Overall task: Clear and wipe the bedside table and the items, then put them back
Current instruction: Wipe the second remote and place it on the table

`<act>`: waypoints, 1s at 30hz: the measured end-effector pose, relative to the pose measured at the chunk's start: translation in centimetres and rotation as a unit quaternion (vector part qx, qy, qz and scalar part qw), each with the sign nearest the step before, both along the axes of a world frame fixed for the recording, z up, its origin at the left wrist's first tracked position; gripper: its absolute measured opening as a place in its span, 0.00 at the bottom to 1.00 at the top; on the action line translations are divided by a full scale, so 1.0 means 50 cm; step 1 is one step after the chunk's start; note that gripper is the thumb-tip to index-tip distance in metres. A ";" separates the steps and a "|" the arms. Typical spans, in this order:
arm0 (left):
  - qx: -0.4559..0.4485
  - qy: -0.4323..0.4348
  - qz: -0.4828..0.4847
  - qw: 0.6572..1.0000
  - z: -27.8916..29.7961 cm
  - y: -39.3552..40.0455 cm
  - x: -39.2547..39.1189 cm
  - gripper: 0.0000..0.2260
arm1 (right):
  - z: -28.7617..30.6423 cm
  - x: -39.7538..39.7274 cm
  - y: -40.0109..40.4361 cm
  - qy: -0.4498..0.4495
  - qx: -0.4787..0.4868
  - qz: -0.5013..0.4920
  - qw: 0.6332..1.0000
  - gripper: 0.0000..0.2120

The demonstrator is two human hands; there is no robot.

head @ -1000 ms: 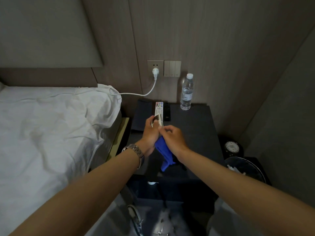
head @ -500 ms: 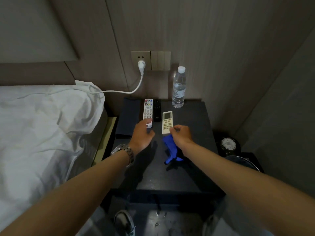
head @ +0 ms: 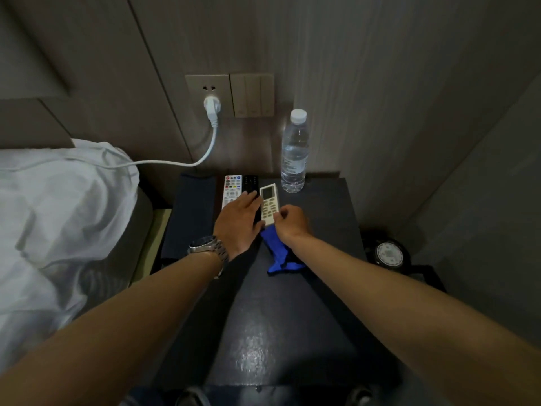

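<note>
A blue cloth (head: 276,250) is gripped in the curled right hand (head: 292,222) at mid-table on the bedside table (head: 292,332). The left hand (head: 238,219) is laid flat, fingers extended, over a black remote (head: 251,183). A white remote (head: 270,203) lies between the hands. A multicoloured remote (head: 232,189) and a water bottle (head: 295,152) are placed at the far edge.

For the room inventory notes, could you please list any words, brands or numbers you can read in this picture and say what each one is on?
None can be read.
Water bottle label: print too small.
White air-conditioner remote: button markings and screen blurred.
White TV remote: coloured buttons, no legible text.
Black remote: too dark.
Round dial beside the table: markings blurred.
Wristwatch: face unreadable.
</note>
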State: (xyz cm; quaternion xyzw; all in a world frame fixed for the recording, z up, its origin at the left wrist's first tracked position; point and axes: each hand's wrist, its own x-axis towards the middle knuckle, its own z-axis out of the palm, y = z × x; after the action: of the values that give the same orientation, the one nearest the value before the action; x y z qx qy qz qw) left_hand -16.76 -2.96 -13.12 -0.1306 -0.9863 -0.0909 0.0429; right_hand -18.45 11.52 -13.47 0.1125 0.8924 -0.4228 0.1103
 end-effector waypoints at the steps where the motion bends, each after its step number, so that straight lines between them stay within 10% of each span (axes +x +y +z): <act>1: -0.003 -0.004 -0.002 1.000 -0.005 -0.001 -0.008 0.28 | -0.003 -0.009 -0.001 0.002 0.007 0.012 1.000 0.09; 30: -0.019 0.008 0.039 0.999 -0.026 0.008 -0.034 0.22 | -0.020 -0.057 -0.030 0.023 0.032 0.046 0.998 0.09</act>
State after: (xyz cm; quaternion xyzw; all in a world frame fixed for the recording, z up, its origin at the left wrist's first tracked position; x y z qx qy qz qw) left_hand -18.46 -2.58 -14.40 -0.0932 -0.9919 -0.0695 0.0518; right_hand -21.30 10.03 -14.49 0.0653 0.9121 -0.3907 0.1053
